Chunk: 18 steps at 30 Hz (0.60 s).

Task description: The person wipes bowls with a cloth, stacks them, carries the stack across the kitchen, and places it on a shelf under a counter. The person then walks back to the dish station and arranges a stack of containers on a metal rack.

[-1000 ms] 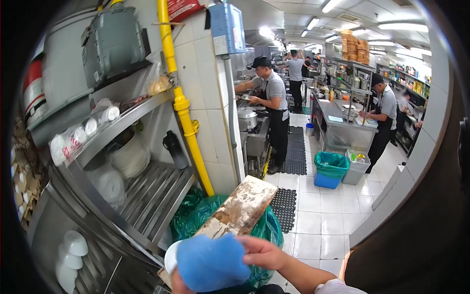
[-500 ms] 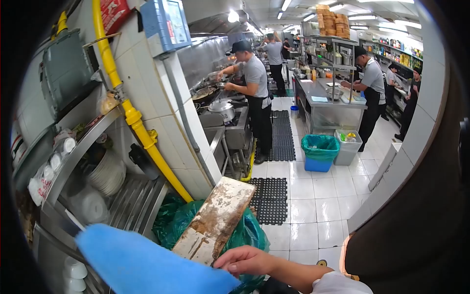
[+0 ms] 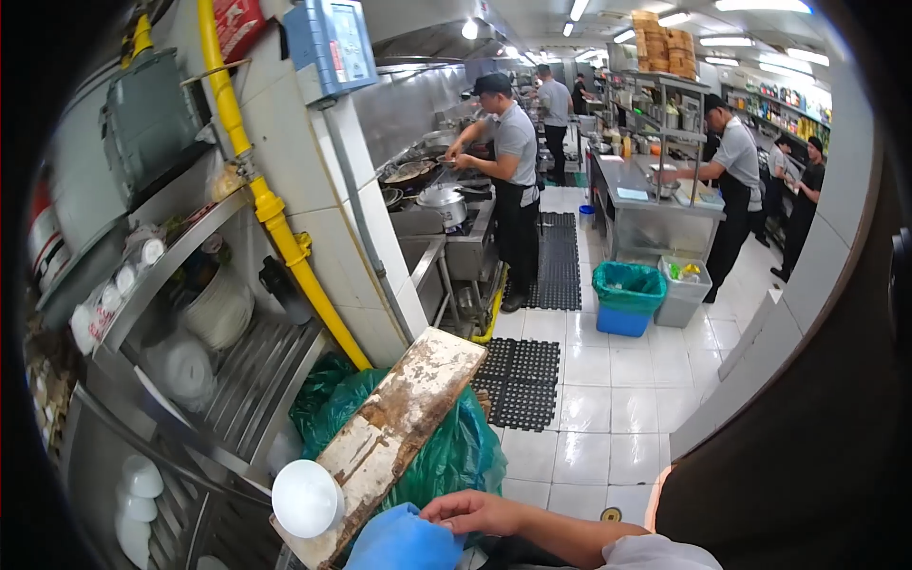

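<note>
At the bottom edge, my right hand is closed in a pinch on the edge of a bunched blue cloth. Left of the cloth, a white round bowl overlaps the lower end of a worn, stained board. This board slants over green plastic bags. My left hand does not show.
A metal rack with white bowls and stacked plates stands on the left, beside a yellow pipe. Ahead are black floor mats, a blue bin and several people at work, one at the stove.
The blue cloth, spread across the lower left before, is now bunched beside my right hand. The white bowl has come into sight over the board. The view has shifted slightly.
</note>
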Available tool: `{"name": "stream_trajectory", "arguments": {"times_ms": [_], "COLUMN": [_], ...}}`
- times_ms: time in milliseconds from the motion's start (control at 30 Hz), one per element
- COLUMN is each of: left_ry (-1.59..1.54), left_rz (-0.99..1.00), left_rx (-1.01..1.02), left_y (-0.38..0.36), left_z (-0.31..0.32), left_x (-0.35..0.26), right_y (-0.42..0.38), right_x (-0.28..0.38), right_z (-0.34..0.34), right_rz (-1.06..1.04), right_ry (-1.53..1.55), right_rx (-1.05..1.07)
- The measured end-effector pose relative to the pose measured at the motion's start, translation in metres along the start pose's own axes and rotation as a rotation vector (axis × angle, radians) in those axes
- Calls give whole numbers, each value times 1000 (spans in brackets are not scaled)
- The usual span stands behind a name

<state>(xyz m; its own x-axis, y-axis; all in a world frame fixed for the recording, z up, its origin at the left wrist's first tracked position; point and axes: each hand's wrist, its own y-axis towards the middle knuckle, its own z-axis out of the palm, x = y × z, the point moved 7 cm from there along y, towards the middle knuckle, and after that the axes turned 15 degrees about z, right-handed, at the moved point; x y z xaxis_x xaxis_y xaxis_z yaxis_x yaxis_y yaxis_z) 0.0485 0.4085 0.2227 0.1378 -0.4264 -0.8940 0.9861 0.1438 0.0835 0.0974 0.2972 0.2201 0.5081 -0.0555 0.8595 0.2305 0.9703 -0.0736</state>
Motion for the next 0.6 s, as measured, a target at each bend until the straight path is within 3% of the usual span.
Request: {"name": "stream_trajectory", "arguments": {"times_ms": [67,133,300,367,467,600], "left_ry": [-20,-47,-123,-158,-199,-267], "left_rz": [-7,-21,-65,-80,-90,-28], "left_rx": [20,34,32,9,-52,-215], "left_y": [-10,-24,-57,-70,-81,-93], "left_z": [7,10,10,11,8,-14], "left_x": [5,12,36,44,49,45], "right_y": [-6,-11,-35,-43,-52,-63], "right_x": [-14,-37,-77,-69,-94,-82], "right_z": [5,16,22,52,57,37], "right_rz": [35,126,195,315,521,404], "right_ry": [-50,-27,-16,-301,-379,-262], "right_rx": [-19,114,75,176,224,126]}}
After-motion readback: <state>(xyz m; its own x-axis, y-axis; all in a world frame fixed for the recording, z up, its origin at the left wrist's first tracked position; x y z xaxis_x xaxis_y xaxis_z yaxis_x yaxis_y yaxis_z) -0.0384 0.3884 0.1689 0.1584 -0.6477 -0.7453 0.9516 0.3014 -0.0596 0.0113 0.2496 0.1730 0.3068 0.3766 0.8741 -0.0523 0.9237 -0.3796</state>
